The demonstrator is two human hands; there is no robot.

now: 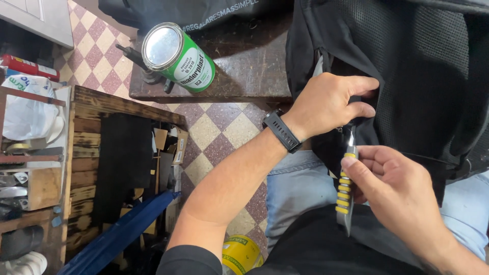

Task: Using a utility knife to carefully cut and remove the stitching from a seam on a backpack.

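My left hand (326,104), with a black watch (281,131) on its wrist, grips the edge of a mesh side pocket on a black backpack (417,76) and pulls it open. My right hand (395,188) holds a utility knife (346,188) with a grey body and yellow grip ridges, its tip pointing up at the pocket opening just under the left hand. The backpack rests on my lap against my blue jeans (295,188).
A green paint can (178,56) with a silver lid lies tilted on a dark wooden bench (244,71). At left stands a wooden crate (86,153) beside shelves of clutter. A blue board (119,234) leans below, and a yellow tape roll (242,254) sits on the checkered floor (214,137).
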